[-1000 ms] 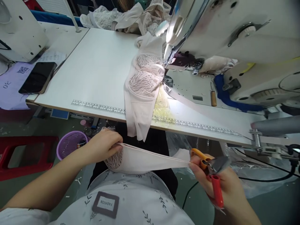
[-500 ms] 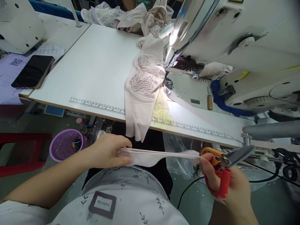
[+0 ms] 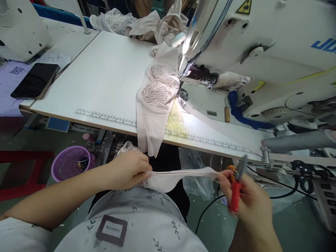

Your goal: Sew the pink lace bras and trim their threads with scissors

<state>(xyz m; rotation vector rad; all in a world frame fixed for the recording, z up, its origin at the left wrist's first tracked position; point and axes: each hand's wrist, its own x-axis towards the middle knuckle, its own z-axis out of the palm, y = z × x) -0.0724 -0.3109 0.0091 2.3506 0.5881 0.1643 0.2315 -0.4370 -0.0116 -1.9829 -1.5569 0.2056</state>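
Observation:
A pale pink bra (image 3: 168,181) is stretched sideways between my two hands, above my lap. My left hand (image 3: 128,169) is closed on its lacy part, with some lace showing behind the wrist. At the other end, my right hand (image 3: 249,196) pinches the tip of the fabric between thumb and fingers. That same hand also holds scissors (image 3: 235,194) with red and orange handles, their blades pointing up. Another pale pink lace bra (image 3: 157,94) lies by the sewing machine's needle area (image 3: 181,78) and hangs over the table's front edge.
More bras (image 3: 147,22) are heaped at the back of the white table (image 3: 110,77). A black phone (image 3: 36,81) lies at the left. Below stand a purple basket (image 3: 70,162) and a red stool (image 3: 23,175). A wooden-handled tool (image 3: 227,113) rests on the machine bed.
The scissors have turned more upright in my right hand, which has come slightly left. My left hand has shifted its hold, and more lace shows behind it. The view has shifted slightly.

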